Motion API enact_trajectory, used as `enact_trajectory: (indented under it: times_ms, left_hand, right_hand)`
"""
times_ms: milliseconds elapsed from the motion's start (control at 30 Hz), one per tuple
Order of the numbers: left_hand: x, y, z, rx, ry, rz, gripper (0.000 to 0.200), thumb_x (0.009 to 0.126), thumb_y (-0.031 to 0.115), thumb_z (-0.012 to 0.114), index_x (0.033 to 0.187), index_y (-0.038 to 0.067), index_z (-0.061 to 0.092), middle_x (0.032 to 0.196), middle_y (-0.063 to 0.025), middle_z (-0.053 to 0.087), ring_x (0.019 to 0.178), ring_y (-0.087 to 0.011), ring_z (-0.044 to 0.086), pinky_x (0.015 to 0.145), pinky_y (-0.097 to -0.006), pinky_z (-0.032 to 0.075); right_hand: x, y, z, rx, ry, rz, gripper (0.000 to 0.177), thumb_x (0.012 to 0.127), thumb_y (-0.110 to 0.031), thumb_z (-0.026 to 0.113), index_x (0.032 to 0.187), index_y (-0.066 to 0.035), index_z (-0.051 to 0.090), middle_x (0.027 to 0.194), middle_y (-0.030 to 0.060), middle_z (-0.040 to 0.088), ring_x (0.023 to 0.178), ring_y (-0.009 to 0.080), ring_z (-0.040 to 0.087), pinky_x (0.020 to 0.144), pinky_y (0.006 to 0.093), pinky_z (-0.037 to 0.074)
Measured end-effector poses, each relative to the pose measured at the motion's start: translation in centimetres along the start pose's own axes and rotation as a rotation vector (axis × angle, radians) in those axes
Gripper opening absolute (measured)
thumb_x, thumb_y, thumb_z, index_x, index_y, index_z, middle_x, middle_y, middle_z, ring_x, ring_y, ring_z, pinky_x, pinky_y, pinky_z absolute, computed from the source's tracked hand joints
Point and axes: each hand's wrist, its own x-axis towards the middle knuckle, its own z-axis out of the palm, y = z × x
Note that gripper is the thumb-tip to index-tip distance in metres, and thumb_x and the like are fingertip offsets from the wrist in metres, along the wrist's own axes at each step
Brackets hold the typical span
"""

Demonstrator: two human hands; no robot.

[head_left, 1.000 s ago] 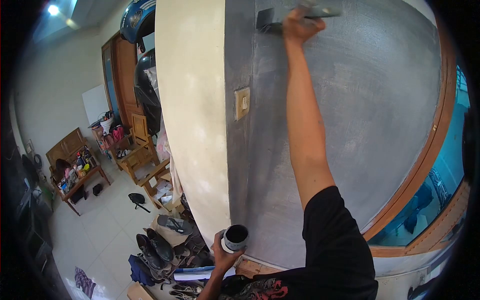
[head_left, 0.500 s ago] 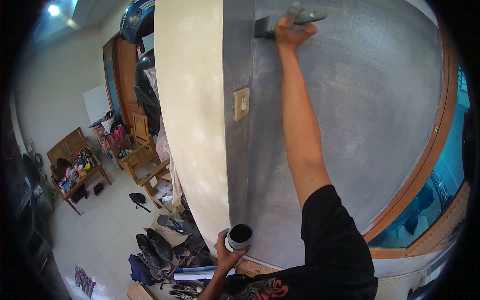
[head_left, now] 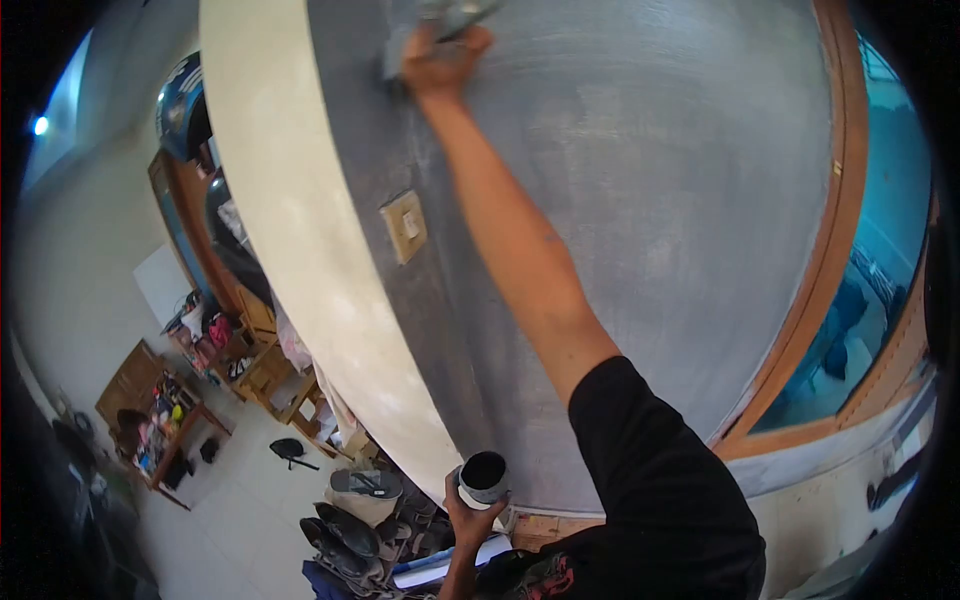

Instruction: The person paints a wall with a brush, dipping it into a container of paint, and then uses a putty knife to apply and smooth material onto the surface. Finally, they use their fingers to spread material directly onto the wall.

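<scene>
My right hand [head_left: 440, 62] is raised at the top of the view, its fingers closed around a wide paintbrush [head_left: 468, 14]. The brush is blurred and partly cut off by the top edge; its head is against the grey wall [head_left: 640, 240], near the inner corner. Low in the view, my left hand [head_left: 474, 518] grips a small cup [head_left: 488, 494] from the side. The cup's mouth faces up and its inside looks dark; grey smears mark its outside. A light switch [head_left: 404, 227] sits on the grey strip of wall below my right hand.
A cream pillar face [head_left: 290, 200] borders the grey wall. Several shoes [head_left: 345, 530] are heaped on the floor beside my left hand. A wood-framed window [head_left: 835, 200] stands at the right, wooden chairs [head_left: 265, 375] and a cluttered bench [head_left: 185, 430] at the far left.
The view has tilted and swung, so the wall and switch sit further left. My right hand with the paintbrush appears higher and further left. My left hand still holds the cup.
</scene>
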Motion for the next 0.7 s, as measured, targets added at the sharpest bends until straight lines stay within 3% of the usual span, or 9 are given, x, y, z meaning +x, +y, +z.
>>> enact_trajectory:
  times_ms: [33, 67, 133, 333, 467, 567, 633, 667, 700]
  left_hand:
    - [0.2, 0.0, 0.1, -0.031, -0.019, -0.003, 0.082, 0.060, 0.015, 0.095, 0.128, 0.003, 0.050, 0.116, -0.0155, 0.065, 0.109, -0.0294, 0.065, 0.098, -0.0433, 0.050]
    - [0.4, 0.0, 0.2, -0.065, -0.030, -0.007, 0.082, 0.060, 0.015, 0.095, 0.128, 0.003, 0.050, 0.116, -0.0153, 0.065, 0.109, -0.0292, 0.065, 0.099, -0.0431, 0.049]
    - [0.8, 0.1, 0.1, -0.096, -0.041, -0.010, 0.081, 0.061, 0.014, 0.094, 0.128, 0.003, 0.050, 0.116, -0.0152, 0.065, 0.110, -0.0290, 0.065, 0.100, -0.0430, 0.049]
    - [0.8, -1.5, -0.7, -0.083, -0.068, 0.005, 0.081, 0.060, 0.012, 0.093, 0.128, 0.002, 0.050, 0.118, -0.0154, 0.065, 0.111, -0.0290, 0.064, 0.101, -0.0421, 0.049]
    - [1.3, -1.3, -0.9, -0.091, -0.079, 0.008, 0.081, 0.061, 0.013, 0.093, 0.129, 0.002, 0.049, 0.120, -0.0158, 0.064, 0.113, -0.0289, 0.063, 0.101, -0.0421, 0.048]
    - [1.5, -2.6, -0.4, -0.081, -0.098, -0.013, 0.083, 0.061, 0.013, 0.093, 0.130, 0.003, 0.049, 0.120, -0.0153, 0.064, 0.113, -0.0287, 0.063, 0.101, -0.0423, 0.048]
    - [1.5, -3.4, -0.2, -0.047, -0.079, 0.025, 0.083, 0.061, 0.013, 0.093, 0.131, 0.003, 0.049, 0.118, -0.0144, 0.066, 0.111, -0.0280, 0.065, 0.100, -0.0419, 0.050]
    - [1.7, -1.8, -0.2, -0.128, -0.087, 0.001, 0.083, 0.062, 0.013, 0.092, 0.131, 0.003, 0.049, 0.118, -0.0141, 0.066, 0.110, -0.0267, 0.065, 0.099, -0.0415, 0.050]
    - [1.7, -2.2, -0.1, -0.118, -0.090, 0.013, 0.082, 0.062, 0.012, 0.092, 0.131, 0.002, 0.050, 0.118, -0.0142, 0.067, 0.108, -0.0260, 0.066, 0.097, -0.0413, 0.051]
  right_hand:
    - [-0.7, -5.3, 1.4, -0.617, 0.082, -0.412, 0.041, 0.092, -0.041, 0.069, 0.094, -0.001, 0.058, 0.082, 0.0026, 0.061, 0.073, 0.0117, 0.056, 0.061, 0.0298, 0.044]
    - [-0.3, -9.1, 1.9, -0.629, 0.087, -0.421, 0.041, 0.092, -0.041, 0.069, 0.094, -0.001, 0.058, 0.082, 0.0026, 0.061, 0.073, 0.0117, 0.056, 0.061, 0.0298, 0.044]
    - [0.2, -14.1, 2.8, 0.033, -0.028, -0.112, 0.038, 0.093, -0.036, 0.059, 0.064, -0.014, 0.054, 0.057, 0.0014, 0.054, 0.053, 0.0201, 0.052, 0.056, 0.0401, 0.032]
    - [2.1, -6.9, -3.9, -0.344, 0.062, -0.484, 0.029, 0.090, -0.037, 0.063, 0.076, -0.011, 0.065, 0.058, 0.0006, 0.056, 0.052, 0.0212, 0.053, 0.057, 0.0376, 0.034]
    - [-0.6, -3.3, -2.3, -0.617, 0.002, -0.530, 0.029, 0.086, -0.041, 0.065, 0.077, -0.013, 0.068, 0.059, -0.0006, 0.057, 0.052, 0.0207, 0.052, 0.057, 0.0359, 0.035]
    - [-2.4, -5.7, -0.4, -0.428, 0.140, -0.333, 0.032, 0.083, -0.043, 0.068, 0.093, -0.013, 0.073, 0.069, -0.0027, 0.063, 0.051, 0.0209, 0.050, 0.061, 0.0360, 0.036]
    - [-4.0, -3.5, -4.9, -1.070, 0.024, -0.884, 0.069, 0.097, -0.043, 0.065, 0.151, -0.004, 0.046, 0.094, 0.0102, 0.071, 0.073, 0.0319, 0.062, 0.087, 0.0600, 0.048]
    - [-4.6, -5.3, -5.2, -1.080, 0.001, -0.871, 0.069, 0.097, -0.043, 0.065, 0.151, -0.004, 0.046, 0.094, 0.0102, 0.071, 0.073, 0.0319, 0.062, 0.087, 0.0600, 0.048]
    - [-4.9, -8.5, -9.4, -0.982, 0.063, -0.676, 0.057, 0.098, -0.040, 0.063, 0.140, -0.004, 0.048, 0.094, 0.0105, 0.069, 0.076, 0.0298, 0.062, 0.086, 0.0551, 0.049]
